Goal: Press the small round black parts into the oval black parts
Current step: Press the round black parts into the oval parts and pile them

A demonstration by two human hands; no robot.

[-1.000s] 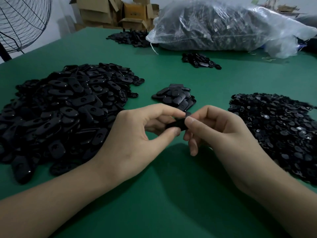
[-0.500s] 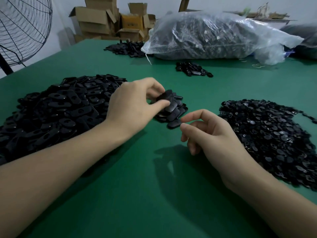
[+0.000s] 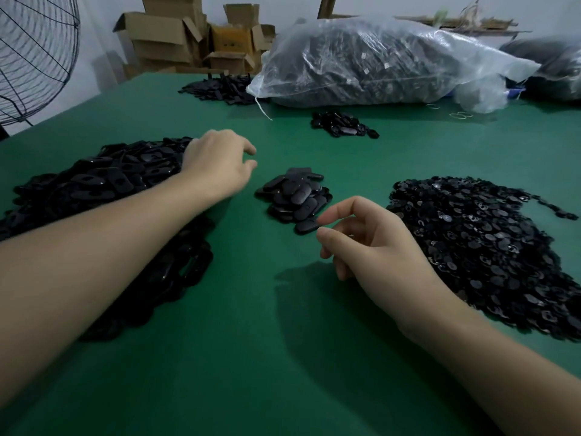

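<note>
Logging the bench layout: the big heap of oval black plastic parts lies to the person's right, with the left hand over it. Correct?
No. The head view shows the big heap of oval black plastic parts on the person's left, not right, with the left hand over it. The small round black parts lie on the right.

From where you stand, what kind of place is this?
Probably a small hand-assembly workshop: heaps of oval black parts and small round black parts on a green table, a clear plastic sack of more parts, and opened cardboard boxes behind.
</note>
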